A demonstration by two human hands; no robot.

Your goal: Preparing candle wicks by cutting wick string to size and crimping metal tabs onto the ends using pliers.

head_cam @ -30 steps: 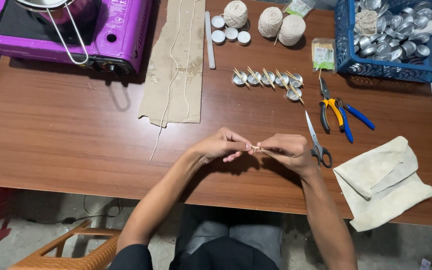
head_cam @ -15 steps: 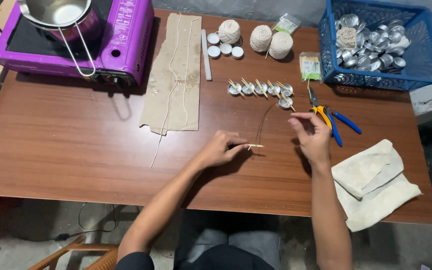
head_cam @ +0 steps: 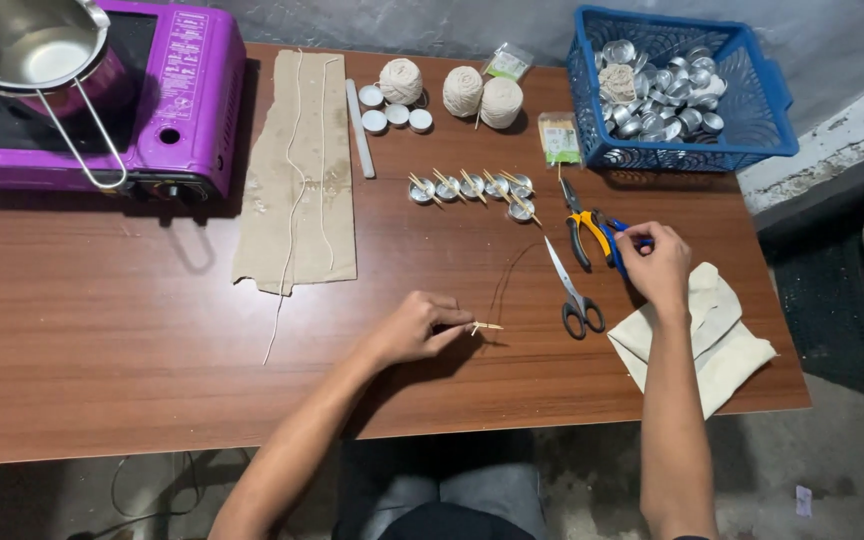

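Left hand (head_cam: 414, 328) pinches small sticks (head_cam: 483, 326) on table (head_cam: 132, 330); right hand (head_cam: 657, 262) grips blue pliers (head_cam: 620, 240), scissors (head_cam: 572, 290) near.

Two small clear plastic packets lie at the far side of the wooden table (head_cam: 132, 330). One packet with a green and white insert (head_cam: 509, 63) sits near the back edge, just right of the balls of twine (head_cam: 463, 90). The other, a packet with yellowish contents and a green band (head_cam: 558, 138), lies just left of the blue basket (head_cam: 584, 100). White printed labels (head_cam: 185, 62) run along the top of the purple portable stove (head_cam: 197, 120) at the table's far left.
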